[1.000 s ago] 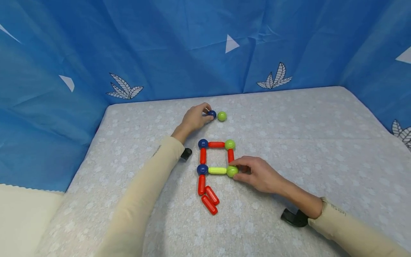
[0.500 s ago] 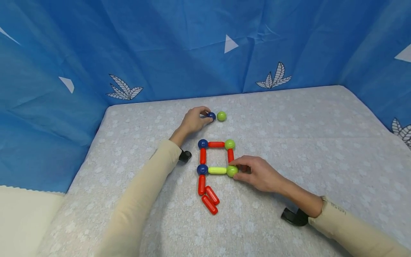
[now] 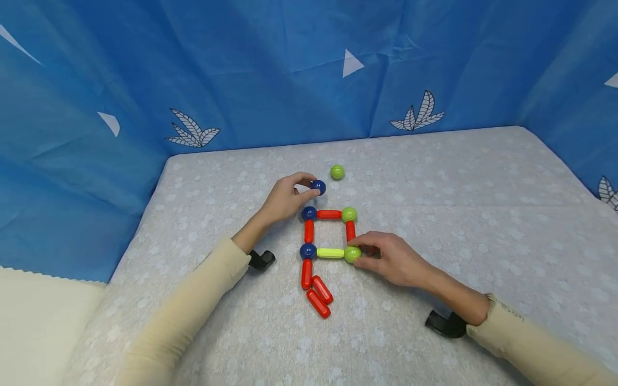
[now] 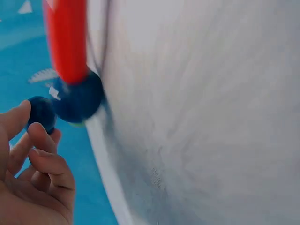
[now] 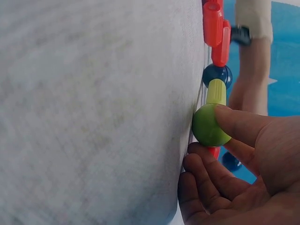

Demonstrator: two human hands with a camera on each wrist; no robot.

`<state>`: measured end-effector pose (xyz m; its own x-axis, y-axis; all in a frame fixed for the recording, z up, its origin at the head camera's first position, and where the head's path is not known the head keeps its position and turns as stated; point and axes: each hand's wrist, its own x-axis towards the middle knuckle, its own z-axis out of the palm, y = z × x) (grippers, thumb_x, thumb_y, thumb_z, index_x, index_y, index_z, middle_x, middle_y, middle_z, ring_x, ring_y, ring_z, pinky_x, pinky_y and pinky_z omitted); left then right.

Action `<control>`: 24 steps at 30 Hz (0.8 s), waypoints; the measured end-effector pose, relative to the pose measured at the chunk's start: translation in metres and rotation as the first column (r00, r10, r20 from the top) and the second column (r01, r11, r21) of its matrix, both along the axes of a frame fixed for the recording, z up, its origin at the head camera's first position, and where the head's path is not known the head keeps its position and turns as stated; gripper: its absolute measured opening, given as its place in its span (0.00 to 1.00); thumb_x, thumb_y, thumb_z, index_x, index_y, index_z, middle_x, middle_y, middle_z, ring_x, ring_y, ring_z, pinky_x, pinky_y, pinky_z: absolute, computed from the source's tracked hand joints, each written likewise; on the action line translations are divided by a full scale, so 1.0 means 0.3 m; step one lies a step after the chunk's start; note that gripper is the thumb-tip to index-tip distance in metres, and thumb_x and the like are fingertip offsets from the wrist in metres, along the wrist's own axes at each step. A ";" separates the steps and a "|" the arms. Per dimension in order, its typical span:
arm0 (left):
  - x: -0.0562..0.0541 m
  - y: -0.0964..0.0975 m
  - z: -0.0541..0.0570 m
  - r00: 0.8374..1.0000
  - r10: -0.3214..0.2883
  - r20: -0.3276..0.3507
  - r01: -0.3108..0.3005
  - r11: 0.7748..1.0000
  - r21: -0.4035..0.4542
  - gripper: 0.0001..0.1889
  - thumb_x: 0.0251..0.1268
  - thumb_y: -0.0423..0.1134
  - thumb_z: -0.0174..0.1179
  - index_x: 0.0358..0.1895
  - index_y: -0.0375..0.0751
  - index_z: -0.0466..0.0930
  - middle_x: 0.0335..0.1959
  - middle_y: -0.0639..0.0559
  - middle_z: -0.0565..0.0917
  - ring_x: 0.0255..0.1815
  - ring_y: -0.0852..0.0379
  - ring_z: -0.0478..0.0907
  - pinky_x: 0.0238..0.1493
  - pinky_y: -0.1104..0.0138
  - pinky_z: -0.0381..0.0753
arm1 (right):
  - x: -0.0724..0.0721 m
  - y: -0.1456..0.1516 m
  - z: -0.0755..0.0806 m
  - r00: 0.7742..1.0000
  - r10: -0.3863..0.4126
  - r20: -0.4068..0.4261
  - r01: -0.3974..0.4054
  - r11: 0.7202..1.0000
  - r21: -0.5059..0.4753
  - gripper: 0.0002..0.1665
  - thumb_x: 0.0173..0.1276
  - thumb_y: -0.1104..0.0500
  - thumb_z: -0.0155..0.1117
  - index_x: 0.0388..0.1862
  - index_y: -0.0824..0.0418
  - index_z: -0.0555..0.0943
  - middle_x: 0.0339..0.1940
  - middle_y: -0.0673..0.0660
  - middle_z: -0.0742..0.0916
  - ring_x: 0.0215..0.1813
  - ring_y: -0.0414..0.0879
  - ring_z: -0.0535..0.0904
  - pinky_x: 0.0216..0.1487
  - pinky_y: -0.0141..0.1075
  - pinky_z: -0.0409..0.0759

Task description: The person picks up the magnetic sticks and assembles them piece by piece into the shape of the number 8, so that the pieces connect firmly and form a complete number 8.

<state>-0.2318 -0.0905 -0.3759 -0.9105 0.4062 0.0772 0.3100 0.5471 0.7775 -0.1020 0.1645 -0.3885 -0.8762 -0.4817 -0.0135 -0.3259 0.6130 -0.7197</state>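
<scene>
Between thumb and fingers, my left hand [image 3: 285, 199] pinches a dark blue ball [image 3: 318, 187] just behind the far left corner of a square of rods and balls. My right hand [image 3: 393, 259] grips the green ball [image 3: 352, 254] at the square's near right corner. Blue balls form the left corners, the near one [image 3: 308, 251] joined by a yellow-green rod [image 3: 330, 253] to the gripped green ball. Another green ball [image 3: 349, 214] marks the far right corner. Red rods [image 3: 329, 214] make the other sides. In the left wrist view the held blue ball [image 4: 42, 113] appears between fingertips.
A loose green ball [image 3: 337, 172] lies behind the square. One red rod [image 3: 306, 274] extends toward me from the near blue ball, with two loose red rods [image 3: 318, 303] beside it. A blue curtain [image 3: 289, 69] hangs along the back of the cloth-covered table [image 3: 483, 214].
My left hand has drawn the blue ball toward me, away from the loose green ball and nearer the square. My right hand keeps its grip on the corner ball.
</scene>
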 end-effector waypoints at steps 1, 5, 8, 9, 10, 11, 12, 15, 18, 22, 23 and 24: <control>0.025 -0.011 0.005 1.000 -0.003 0.008 0.002 1.000 0.022 0.20 0.70 0.46 0.62 0.61 0.44 0.78 0.51 0.50 0.82 0.30 0.52 0.75 0.32 0.62 0.74 | 0.000 0.000 0.000 1.000 0.001 -0.002 -0.001 1.000 -0.001 0.21 0.64 0.61 0.72 0.56 0.57 0.83 0.43 0.46 0.84 0.38 0.42 0.76 0.40 0.37 0.77; 0.132 -0.063 0.027 0.999 -0.020 0.044 0.015 0.996 0.093 0.19 0.70 0.45 0.63 0.60 0.44 0.78 0.52 0.50 0.81 0.22 0.52 0.72 0.23 0.64 0.71 | 0.001 0.000 0.000 1.000 0.001 -0.007 -0.001 1.000 -0.006 0.21 0.63 0.61 0.72 0.56 0.57 0.83 0.43 0.46 0.84 0.38 0.42 0.76 0.40 0.37 0.77; 0.214 -0.107 0.037 0.998 -0.041 0.057 0.035 0.994 0.101 0.18 0.69 0.45 0.64 0.59 0.46 0.79 0.51 0.51 0.81 0.21 0.54 0.71 0.21 0.66 0.69 | 0.002 0.000 -0.001 1.000 0.002 -0.010 -0.002 1.000 -0.008 0.21 0.63 0.61 0.73 0.56 0.57 0.83 0.42 0.46 0.84 0.39 0.42 0.76 0.40 0.37 0.77; 0.241 -0.123 0.039 0.997 -0.051 0.061 0.045 0.994 0.100 0.18 0.68 0.45 0.64 0.58 0.46 0.79 0.51 0.52 0.81 0.21 0.54 0.71 0.21 0.66 0.68 | 0.001 0.000 -0.001 1.000 0.004 -0.009 -0.005 1.000 -0.009 0.21 0.63 0.61 0.73 0.56 0.57 0.83 0.42 0.46 0.84 0.39 0.42 0.76 0.40 0.37 0.77; 0.267 -0.138 0.040 0.996 -0.061 0.062 0.055 0.994 0.092 0.17 0.68 0.45 0.65 0.57 0.46 0.80 0.50 0.53 0.82 0.21 0.55 0.71 0.21 0.66 0.68 | 0.001 0.000 0.000 1.000 0.006 -0.009 -0.006 1.000 -0.008 0.21 0.63 0.61 0.72 0.56 0.57 0.83 0.42 0.46 0.84 0.39 0.43 0.76 0.40 0.37 0.77; 0.293 -0.154 0.041 0.995 -0.072 0.069 0.066 0.994 0.083 0.17 0.67 0.45 0.66 0.56 0.46 0.80 0.49 0.53 0.82 0.21 0.55 0.71 0.20 0.67 0.68 | 0.001 0.000 0.000 1.000 0.006 -0.009 -0.006 1.000 -0.009 0.21 0.63 0.61 0.72 0.56 0.57 0.83 0.42 0.46 0.84 0.39 0.43 0.76 0.40 0.37 0.77; 0.317 -0.170 0.042 0.994 -0.083 0.077 0.077 0.994 0.073 0.17 0.66 0.45 0.66 0.56 0.46 0.81 0.47 0.54 0.83 0.21 0.56 0.71 0.20 0.67 0.68 | 0.000 0.000 0.001 1.000 0.005 -0.009 -0.005 1.000 -0.008 0.21 0.63 0.61 0.72 0.56 0.57 0.83 0.42 0.46 0.84 0.39 0.43 0.76 0.40 0.37 0.77; 0.381 -0.212 0.042 0.988 -0.116 0.100 0.113 0.993 0.040 0.17 0.65 0.46 0.67 0.54 0.47 0.82 0.44 0.55 0.83 0.21 0.57 0.70 0.20 0.67 0.68 | 0.000 0.004 0.003 1.000 -0.003 -0.014 0.003 1.000 -0.002 0.21 0.63 0.62 0.72 0.56 0.57 0.83 0.42 0.46 0.84 0.38 0.43 0.76 0.40 0.37 0.77; 0.429 -0.246 0.037 0.977 -0.151 0.151 0.153 0.988 -0.003 0.15 0.64 0.46 0.68 0.53 0.50 0.82 0.44 0.56 0.83 0.20 0.60 0.69 0.21 0.68 0.68 | 0.001 0.006 0.003 1.000 -0.008 -0.019 0.008 1.000 0.005 0.21 0.63 0.62 0.72 0.56 0.57 0.83 0.42 0.46 0.84 0.38 0.43 0.75 0.40 0.37 0.77; 0.471 -0.274 0.021 0.956 -0.191 0.225 0.206 0.978 -0.043 0.15 0.63 0.47 0.69 0.51 0.52 0.81 0.44 0.58 0.83 0.20 0.62 0.70 0.22 0.69 0.71 | 0.003 0.002 0.002 1.000 0.000 -0.023 0.000 1.000 0.011 0.21 0.63 0.62 0.72 0.56 0.58 0.83 0.42 0.46 0.84 0.39 0.43 0.75 0.40 0.38 0.77; 0.478 -0.276 0.017 0.951 -0.201 0.235 0.218 0.975 -0.044 0.15 0.63 0.48 0.69 0.51 0.52 0.82 0.44 0.58 0.83 0.20 0.62 0.70 0.22 0.69 0.71 | 0.003 0.000 0.001 1.000 0.001 -0.024 -0.001 1.000 0.012 0.21 0.63 0.62 0.72 0.56 0.58 0.83 0.42 0.46 0.84 0.39 0.43 0.75 0.41 0.38 0.77; 0.484 -0.277 0.012 0.947 -0.210 0.244 0.228 0.973 -0.044 0.15 0.63 0.48 0.69 0.51 0.52 0.82 0.43 0.58 0.83 0.20 0.62 0.70 0.22 0.69 0.71 | 0.003 -0.001 0.000 1.000 0.002 -0.025 -0.002 1.000 0.011 0.21 0.63 0.62 0.72 0.56 0.58 0.83 0.42 0.46 0.84 0.39 0.43 0.75 0.41 0.38 0.77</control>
